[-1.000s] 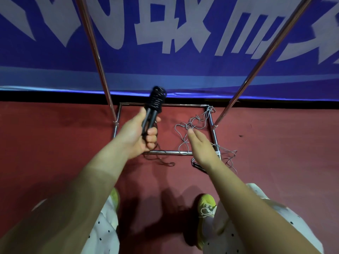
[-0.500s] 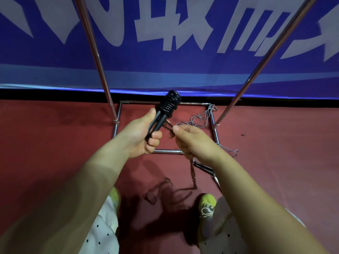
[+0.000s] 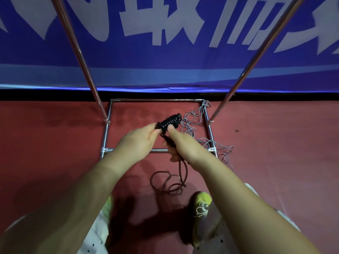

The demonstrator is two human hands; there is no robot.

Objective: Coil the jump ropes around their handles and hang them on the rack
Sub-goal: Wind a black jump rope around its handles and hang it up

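Observation:
A black jump rope [image 3: 169, 121] is partly coiled around its handles, and the bundle lies tilted between both hands. My left hand [image 3: 136, 142] grips the handles from the left. My right hand [image 3: 185, 145] pinches the rope just below the coil. The loose dark rope tail [image 3: 169, 182] hangs down and loops on the red floor. A grey jump rope [image 3: 200, 131] lies tangled over the right side of the chrome rack base [image 3: 108, 136]. Two slanted rack poles [image 3: 82, 57] rise to the upper left and upper right.
A blue banner with white characters [image 3: 165, 43] hangs behind the rack. My yellow shoes [image 3: 201, 202] stand on the red floor [image 3: 55, 153] just below the rope loops. Open floor lies left and right of the rack base.
The coiled bundle came down and tipped to the right. My right hand went from reaching toward the floor to gripping the rope beside my left hand, lifting the tail.

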